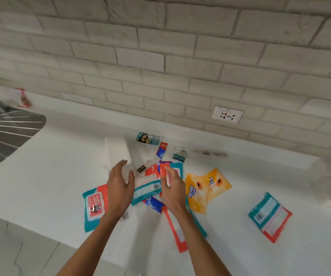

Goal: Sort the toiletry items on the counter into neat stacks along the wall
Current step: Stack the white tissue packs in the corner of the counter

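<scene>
Both forearms enter over the near edge of the surface (47, 176). The left hand (119, 188) and right hand (173, 189) hover side by side above the toiletry heap (151, 173), palms turned inward. The fingers (121, 164) are spread and loosely straight. Neither hand holds anything, and contact with the items below cannot be confirmed.

A teal-and-red wipes pack (147, 190) lies between the hands, long axis roughly left to right, about equally near both. A second wipes pack (95, 206) lies just left of the left wrist, long axis toward the wall. A long red pack (175, 234) runs under the right forearm toward the near edge. Two orange packs (198, 193) overlap just right of the right hand. A lone wipes pack (270, 216) sits well apart, toward the right edge.

Beyond the left hand lie white packs (116, 152), then a Cream Silk sachet (149, 138) near the far edge. No stack stands along the brick wall (160, 56).

Judgement: sorting has barely begun, and the centre pack is the likeliest first pick.
</scene>
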